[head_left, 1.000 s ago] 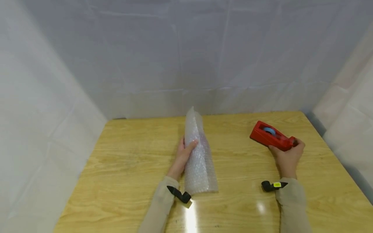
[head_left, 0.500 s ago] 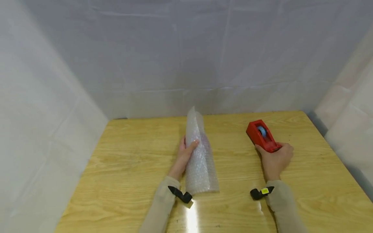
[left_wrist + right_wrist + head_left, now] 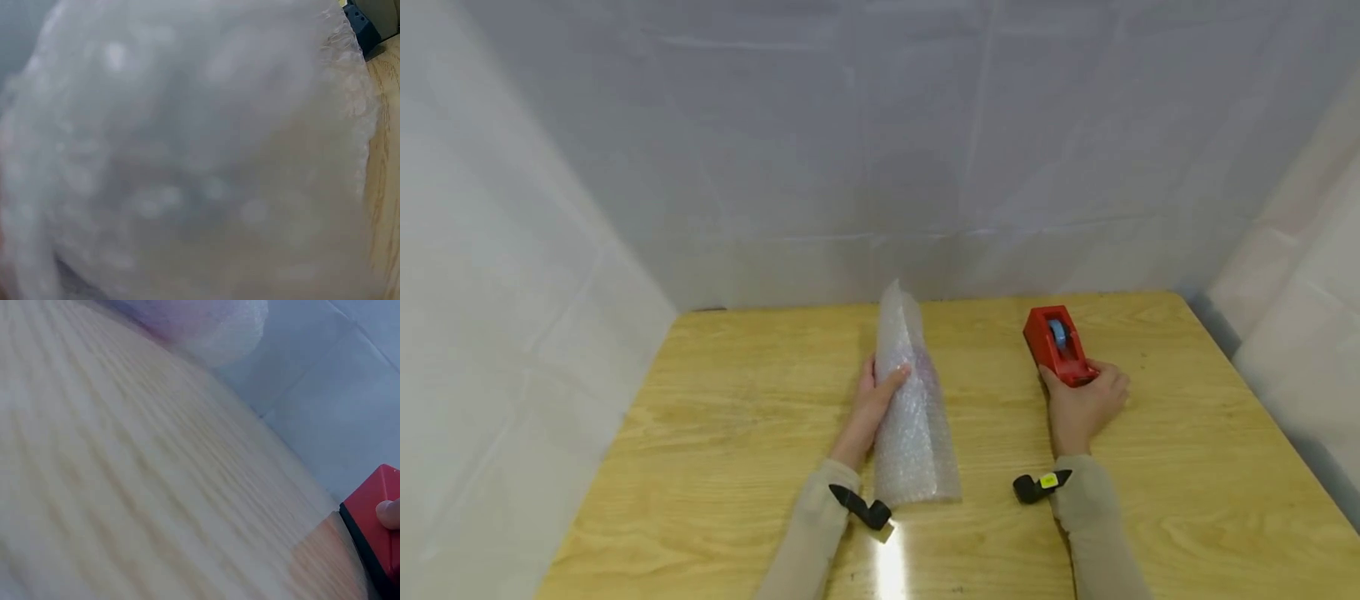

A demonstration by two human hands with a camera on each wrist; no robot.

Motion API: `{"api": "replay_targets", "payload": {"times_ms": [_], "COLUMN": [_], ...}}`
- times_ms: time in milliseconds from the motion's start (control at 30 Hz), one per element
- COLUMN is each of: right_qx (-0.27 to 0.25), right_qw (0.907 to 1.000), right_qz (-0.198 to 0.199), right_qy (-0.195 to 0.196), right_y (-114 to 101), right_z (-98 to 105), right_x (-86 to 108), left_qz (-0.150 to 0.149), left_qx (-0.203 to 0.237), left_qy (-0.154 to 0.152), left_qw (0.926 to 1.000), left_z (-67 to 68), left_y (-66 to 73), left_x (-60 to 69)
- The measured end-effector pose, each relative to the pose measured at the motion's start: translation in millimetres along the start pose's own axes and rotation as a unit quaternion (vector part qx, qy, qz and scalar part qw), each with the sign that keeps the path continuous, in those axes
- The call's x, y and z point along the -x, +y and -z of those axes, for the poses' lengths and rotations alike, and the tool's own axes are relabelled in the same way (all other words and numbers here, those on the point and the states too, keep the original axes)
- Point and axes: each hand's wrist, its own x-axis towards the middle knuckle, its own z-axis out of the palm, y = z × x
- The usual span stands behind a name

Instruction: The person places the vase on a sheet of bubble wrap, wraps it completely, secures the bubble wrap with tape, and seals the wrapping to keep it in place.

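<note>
A long roll of bubble wrap (image 3: pixel 917 454) stands at the middle of the table, with something faintly purple showing through it. My left hand (image 3: pixel 871 404) grips its left side, thumb across the front. In the left wrist view the bubble wrap (image 3: pixel 187 131) fills most of the picture and hides the fingers. To the right, my right hand (image 3: pixel 1081 410) holds the near end of a red tape dispenser (image 3: pixel 1040 336) with a blue-cored tape roll (image 3: pixel 1057 332) inside. A fingertip lies against the red dispenser (image 3: pixel 369 503) in the right wrist view.
The wooden table (image 3: pixel 737 400) has pale sheeting (image 3: pixel 775 167) behind it and on both sides. Each sleeve carries a black wrist camera, such as the left camera (image 3: pixel 861 506). Bubble wrap (image 3: pixel 219 331) also shows at the top of the right wrist view.
My right hand has moved left with the tape dispenser, bringing it nearer the bubble wrap. The dispenser has turned so its length points away from me. My left hand has stayed in place.
</note>
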Motion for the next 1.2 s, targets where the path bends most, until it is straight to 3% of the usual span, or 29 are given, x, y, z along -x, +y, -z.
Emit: {"api": "replay_targets", "payload": {"times_ms": [233,367,467,733,967,1067,1200], "right_qx": [-0.056,-0.077,-0.074,-0.035,-0.027,-0.055,-0.138], "right_qw": [0.9982,0.9959,0.9949,0.9976,0.9968,0.9959,0.9889], "right_qz": [0.021,0.045,0.067,0.059,0.074,0.072,0.048], "right_qy": [0.0,-0.017,-0.017,0.012,0.01,-0.006,-0.025], "right_y": [-1.4,-4.7,-7.0,-13.3,-10.8,-10.4,-11.3], "right_z": [-2.2,-3.1,-4.3,-4.6,-5.5,-5.7,-5.5], "right_x": [1.9,6.7,10.4,15.7,16.1,14.1,11.6], "left_qz": [-0.016,-0.009,-0.007,-0.012,-0.009,-0.011,-0.009], "left_qx": [0.01,0.008,0.006,0.004,-0.001,-0.004,-0.002], "left_qy": [0.002,0.004,0.004,0.001,0.001,0.001,-0.002], "left_qw": [0.9998,0.9999,1.0,0.9999,1.0,0.9999,1.0], "left_z": [1.6,1.5,1.3,0.5,1.5,1.7,0.6], "left_y": [0.8,-0.2,-1.3,-1.8,-0.4,0.4,5.4], "left_x": [-1.9,-1.8,-1.9,-2.5,-2.3,-2.2,1.9]}}
